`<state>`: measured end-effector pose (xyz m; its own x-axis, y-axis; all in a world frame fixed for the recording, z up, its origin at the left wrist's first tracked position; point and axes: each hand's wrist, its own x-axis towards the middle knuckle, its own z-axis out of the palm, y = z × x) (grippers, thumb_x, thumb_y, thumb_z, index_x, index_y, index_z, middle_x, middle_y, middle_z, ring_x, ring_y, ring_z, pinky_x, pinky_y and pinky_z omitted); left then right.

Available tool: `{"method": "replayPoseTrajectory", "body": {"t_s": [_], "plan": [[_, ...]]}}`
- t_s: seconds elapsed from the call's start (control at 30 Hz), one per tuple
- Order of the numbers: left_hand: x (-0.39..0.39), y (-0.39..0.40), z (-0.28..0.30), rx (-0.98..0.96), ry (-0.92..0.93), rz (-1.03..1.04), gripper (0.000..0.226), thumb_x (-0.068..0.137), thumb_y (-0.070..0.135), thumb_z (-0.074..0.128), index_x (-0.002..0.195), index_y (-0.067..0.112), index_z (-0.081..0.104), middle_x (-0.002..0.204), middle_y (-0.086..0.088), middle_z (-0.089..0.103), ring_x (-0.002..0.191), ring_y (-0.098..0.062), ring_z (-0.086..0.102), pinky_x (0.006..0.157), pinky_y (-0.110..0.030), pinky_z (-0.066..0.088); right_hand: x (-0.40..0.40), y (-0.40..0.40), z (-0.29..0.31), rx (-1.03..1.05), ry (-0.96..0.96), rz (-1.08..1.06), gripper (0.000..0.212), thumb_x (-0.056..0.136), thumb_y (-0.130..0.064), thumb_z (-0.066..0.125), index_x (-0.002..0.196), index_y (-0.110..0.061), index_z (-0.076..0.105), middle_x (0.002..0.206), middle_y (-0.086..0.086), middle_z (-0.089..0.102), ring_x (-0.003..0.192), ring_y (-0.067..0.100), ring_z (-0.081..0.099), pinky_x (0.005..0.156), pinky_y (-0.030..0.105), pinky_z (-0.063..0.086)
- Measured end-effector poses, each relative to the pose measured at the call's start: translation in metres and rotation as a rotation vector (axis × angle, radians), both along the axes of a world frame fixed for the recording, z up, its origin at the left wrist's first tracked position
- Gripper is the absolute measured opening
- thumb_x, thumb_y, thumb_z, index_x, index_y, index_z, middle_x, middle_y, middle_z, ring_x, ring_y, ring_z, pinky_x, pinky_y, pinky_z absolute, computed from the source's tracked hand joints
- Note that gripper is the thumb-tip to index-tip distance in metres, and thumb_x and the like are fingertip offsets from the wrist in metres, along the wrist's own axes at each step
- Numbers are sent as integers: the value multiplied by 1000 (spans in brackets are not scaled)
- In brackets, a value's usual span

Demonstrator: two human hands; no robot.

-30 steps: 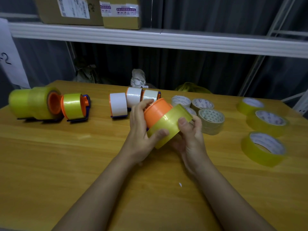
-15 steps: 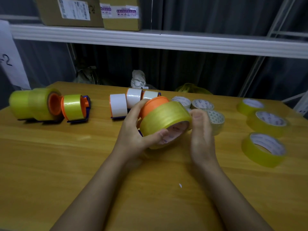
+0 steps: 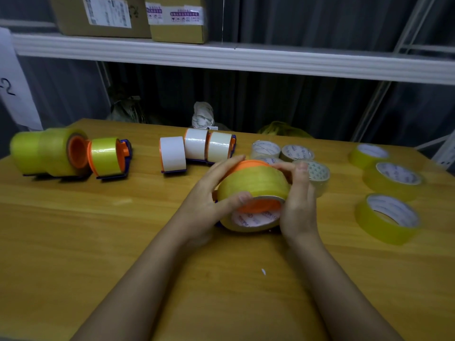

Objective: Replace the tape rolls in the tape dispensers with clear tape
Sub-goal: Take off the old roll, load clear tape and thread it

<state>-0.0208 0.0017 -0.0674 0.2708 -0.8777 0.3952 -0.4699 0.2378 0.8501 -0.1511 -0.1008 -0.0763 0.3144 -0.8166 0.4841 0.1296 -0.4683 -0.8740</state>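
Head cam, mid-frame: both hands have a grip on the yellowish tape roll [image 3: 253, 184] sitting around an orange dispenser [image 3: 248, 166], just above the wooden surface [image 3: 98, 242]. Left hand [image 3: 209, 195] curls round its left side, right hand [image 3: 299, 203] wraps the right. Spare rolls [image 3: 386, 217] lie at right.

- The orange dispenser [image 3: 248, 166] is mostly hidden by the yellow tape roll [image 3: 253, 185] and both hands.
- Print inside the roll's core is blurred, perhaps a brand name.
- The cardboard boxes [image 3: 103, 16] are cut off by the top edge.
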Motion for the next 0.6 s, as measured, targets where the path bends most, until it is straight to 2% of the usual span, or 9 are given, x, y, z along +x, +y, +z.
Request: {"method": "replayPoseTrajectory", "body": {"t_s": [0.1, 0.2, 0.3, 0.4, 0.47, 0.53, 0.6], "plan": [[-10, -4, -7, 23, 144, 9, 95, 59, 88, 50, 141, 44, 30, 141, 20, 36, 121, 10, 42, 90, -12, 44, 3, 1, -1, 60, 13, -61, 62, 87, -65, 17, 95, -24, 63, 94, -2, 67, 94, 13, 64, 85, 47, 52], [-17, -12, -16, -31, 256, 122, 96, 55, 96, 38, 133, 40, 42, 138, 13, 46, 125, -4, 47, 104, -34, 43, 5, 5, -1, 38, 8, -78, 57, 88, -61, 17, 91, -24, 60, 88, -5, 64, 86, 3, 61, 79, 31, 50], [-18, -18, -16, -95, 323, 269, 82, 60, 97, 20, 103, 39, 59, 107, 10, 66, 105, -8, 61, 92, -37, 50, 10, 10, -1, 19, 26, -37, 54, 87, -61, 18, 89, -23, 57, 89, -6, 60, 85, 2, 57, 77, 22, 46], [-16, -19, -16, -183, 348, 381, 65, 76, 78, 15, 84, 36, 64, 84, 10, 69, 89, -13, 66, 82, -39, 53, 13, 12, -3, 11, 60, 5, 58, 87, -61, 19, 90, -18, 57, 88, 1, 61, 88, 13, 58, 79, 31, 47], [-17, -19, -16, -203, 313, 410, 63, 80, 70, 13, 82, 33, 64, 81, 8, 69, 85, -13, 66, 77, -36, 52, 12, 12, -4, 10, 52, 7, 56, 87, -60, 20, 90, -18, 57, 88, 1, 61, 86, 11, 58, 78, 28, 47], [-17, -20, -18, -210, 317, 420, 64, 82, 69, 13, 85, 28, 62, 82, 0, 69, 84, -18, 66, 76, -42, 53, 12, 12, -3, -8, 50, 2, 53, 87, -59, 20, 88, -20, 56, 87, -1, 60, 83, 6, 57, 76, 22, 46], [-16, -21, -19, -224, 324, 430, 65, 82, 69, 14, 83, 25, 62, 81, -8, 68, 82, -24, 66, 76, -48, 53, 11, 11, -2, -26, 68, 1, 53, 87, -59, 19, 88, -20, 56, 85, 3, 60, 81, 8, 56, 74, 22, 45]]}}
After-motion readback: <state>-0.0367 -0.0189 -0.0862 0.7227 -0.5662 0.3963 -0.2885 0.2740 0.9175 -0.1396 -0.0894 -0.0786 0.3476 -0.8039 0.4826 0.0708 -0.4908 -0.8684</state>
